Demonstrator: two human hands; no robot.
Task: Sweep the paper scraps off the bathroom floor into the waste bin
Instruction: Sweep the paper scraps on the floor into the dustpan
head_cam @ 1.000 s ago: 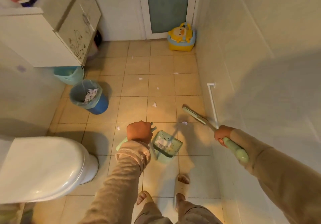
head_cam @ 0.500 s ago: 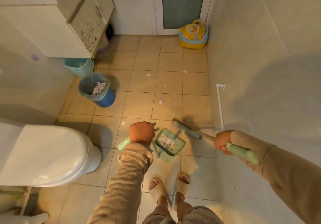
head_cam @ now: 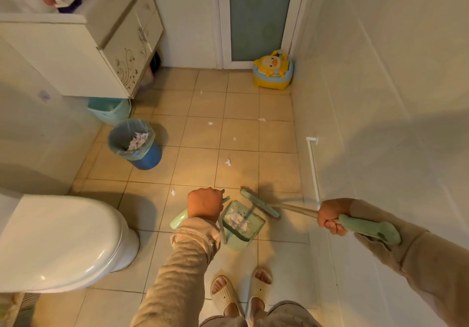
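Note:
My left hand grips the handle of a pale green dustpan that stands on the tiled floor and holds white paper scraps. My right hand grips the green handle of a broom, whose flat head lies at the dustpan's far edge. Several small paper scraps lie on the tiles: one scrap ahead of the pan, another scrap left of my left hand, more farther off. The blue waste bin, lined with a bag and holding paper, stands to the left.
A white toilet fills the near left. A vanity cabinet with a teal basin under it is far left. A yellow duck potty sits by the door. The tiled wall with a white rail runs on the right. My slippered feet stand below.
The broom head has swept from the right toward the dustpan's mouth. My view has shifted back and up a little; my feet have come together.

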